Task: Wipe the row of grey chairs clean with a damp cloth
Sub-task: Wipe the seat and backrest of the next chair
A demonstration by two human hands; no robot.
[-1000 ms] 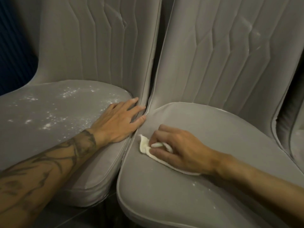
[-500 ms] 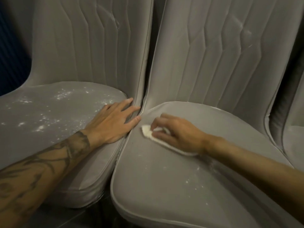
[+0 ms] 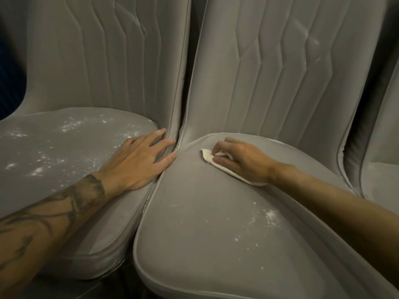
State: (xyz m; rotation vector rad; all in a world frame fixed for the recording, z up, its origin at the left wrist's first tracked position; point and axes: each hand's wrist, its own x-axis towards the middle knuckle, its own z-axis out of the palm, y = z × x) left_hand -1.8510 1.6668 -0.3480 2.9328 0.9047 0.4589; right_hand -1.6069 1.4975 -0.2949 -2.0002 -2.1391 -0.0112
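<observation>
Two grey padded chairs stand side by side. The left chair's seat (image 3: 54,152) is speckled with white dust. The middle chair's seat (image 3: 205,223) carries a few white specks near its right side. My right hand (image 3: 239,160) grips a small white cloth (image 3: 208,156) and presses it on the back of the middle seat, close to the backrest. Most of the cloth is hidden under the hand. My left hand (image 3: 138,160) rests flat on the right edge of the left seat, fingers straight, fingertips at the seam between the chairs.
A third grey chair (image 3: 380,169) shows at the far right edge. The quilted backrests (image 3: 280,72) rise just behind both hands. A dark blue surface (image 3: 10,72) lies beyond the left chair. A dark gap runs below the seats' front edges.
My right hand has slid the cloth back and to the right across the middle seat, toward the backrest. My left hand has stayed on the left seat's edge.
</observation>
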